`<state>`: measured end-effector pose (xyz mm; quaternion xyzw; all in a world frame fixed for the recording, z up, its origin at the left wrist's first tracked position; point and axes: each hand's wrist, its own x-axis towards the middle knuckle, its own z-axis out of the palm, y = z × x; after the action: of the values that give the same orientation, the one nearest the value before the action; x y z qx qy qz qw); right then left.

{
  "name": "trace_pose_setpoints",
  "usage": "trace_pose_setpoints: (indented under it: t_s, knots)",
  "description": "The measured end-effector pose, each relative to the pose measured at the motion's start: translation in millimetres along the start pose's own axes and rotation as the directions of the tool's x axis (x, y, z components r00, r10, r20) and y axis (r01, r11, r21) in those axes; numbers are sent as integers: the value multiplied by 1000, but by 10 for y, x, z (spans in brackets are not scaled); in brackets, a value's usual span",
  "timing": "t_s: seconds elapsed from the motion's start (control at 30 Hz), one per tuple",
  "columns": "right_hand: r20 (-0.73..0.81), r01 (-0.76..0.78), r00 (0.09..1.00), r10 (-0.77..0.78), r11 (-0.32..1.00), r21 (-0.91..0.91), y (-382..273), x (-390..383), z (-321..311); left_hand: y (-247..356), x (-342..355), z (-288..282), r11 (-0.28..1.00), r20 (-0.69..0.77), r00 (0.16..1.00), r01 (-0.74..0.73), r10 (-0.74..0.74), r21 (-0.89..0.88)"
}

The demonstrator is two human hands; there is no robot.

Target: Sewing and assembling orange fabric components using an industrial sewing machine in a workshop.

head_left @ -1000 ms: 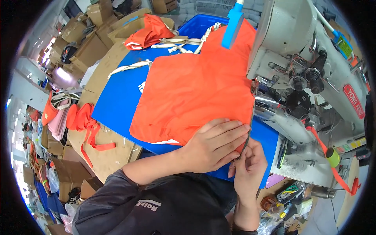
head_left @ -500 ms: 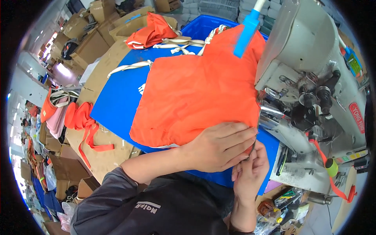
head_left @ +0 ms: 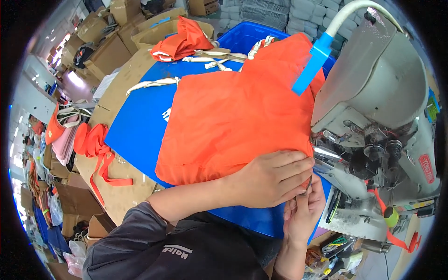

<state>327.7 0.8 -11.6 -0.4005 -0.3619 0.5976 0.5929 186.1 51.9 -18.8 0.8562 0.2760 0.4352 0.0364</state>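
A large orange cloth bag (head_left: 233, 116) lies spread over a blue board (head_left: 133, 121), its right edge against the sewing machine (head_left: 368, 88). Cream straps (head_left: 154, 84) stick out beyond its far side. My left hand (head_left: 277, 179) lies over the near right corner, fingers together and bent over the edge; its thumb is hidden. Just below and to the right, my right hand (head_left: 305, 205) pinches the same corner between thumb and fingers. Something small and dark shows between the two hands, too small to name.
Orange tape (head_left: 95, 140) lies coiled on the wooden table at left, near folded bags (head_left: 65, 133). Behind the board stand a blue crate (head_left: 249, 35) and cardboard boxes (head_left: 109, 49). A blue-ended hose (head_left: 310, 70) hangs over the cloth. Orange tape (head_left: 380, 200) also runs beside the machine.
Both hands and the bag's near corner stay together at the machine, with little shift between them. The whole view has swung slightly, and the machine appears farther right and lower.
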Motion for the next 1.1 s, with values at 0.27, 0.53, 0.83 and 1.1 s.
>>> trace_pose_setpoints:
  t_s: [0.27, 0.53, 0.83, 1.1]
  knots:
    - [43, 24, 999, -19, 993, -118, -62, 37, 38, 41, -885, 60, 827, -107, 948, 314, -300, 465]
    - [93, -36, 994, 61, 968, -247, -110, 53, -97, 94, -388, -990, 735, 104, 994, -98, 37, 671]
    - [117, -61, 989, 90, 971, -231, -184, 9, -88, 153, -413, -926, 893, 154, 961, 145, -229, 426]
    - [71, -17, 997, 42, 948, -317, -343, -27, -38, 344, -79, -65, 972, -180, 984, 42, 1, 232]
